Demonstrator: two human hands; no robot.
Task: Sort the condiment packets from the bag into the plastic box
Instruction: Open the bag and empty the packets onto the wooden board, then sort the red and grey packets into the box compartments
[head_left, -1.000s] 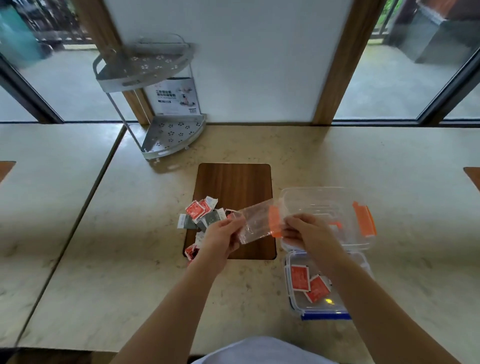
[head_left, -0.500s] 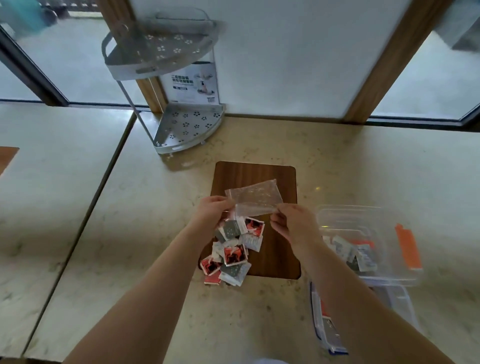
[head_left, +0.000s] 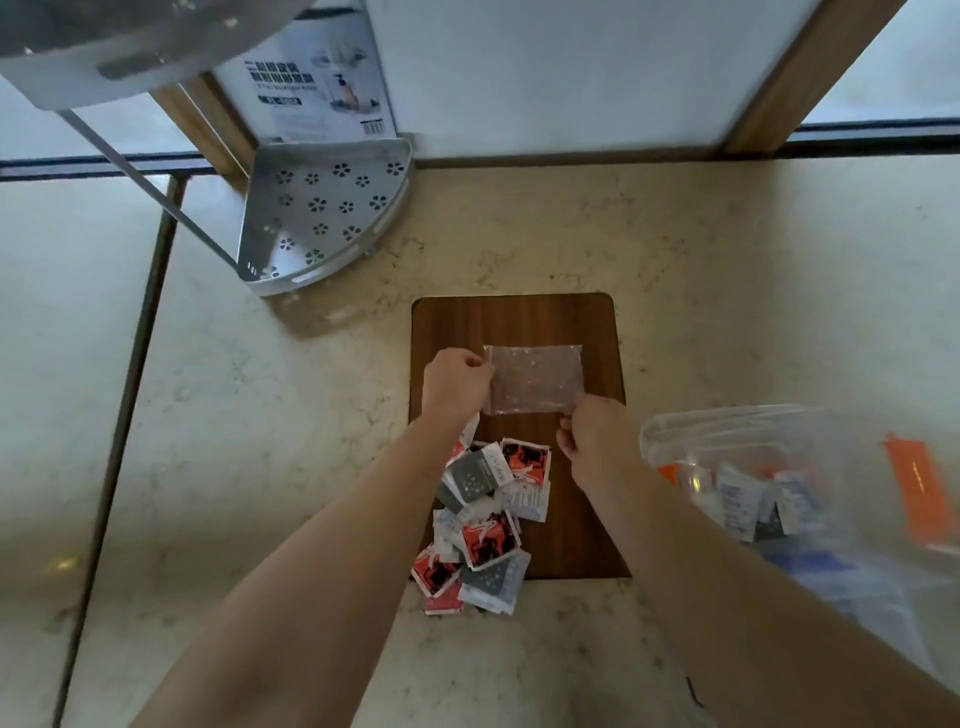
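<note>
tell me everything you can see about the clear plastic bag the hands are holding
The bag is a small, clear, crinkled plastic pouch, rectangular and flat, and it looks empty. It is spread over the far part of the wooden board; whether it rests on it cannot be told. The left hand pinches its left edge and the right hand pinches its near right corner. The packet pile lies nearer the person, apart from it.

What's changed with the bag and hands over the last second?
The clear bag went from beside the plastic box to flat above the wooden board, both hands carrying it away from the person. Left hand and right hand still pinch its edges. The packet pile stayed put.
</note>
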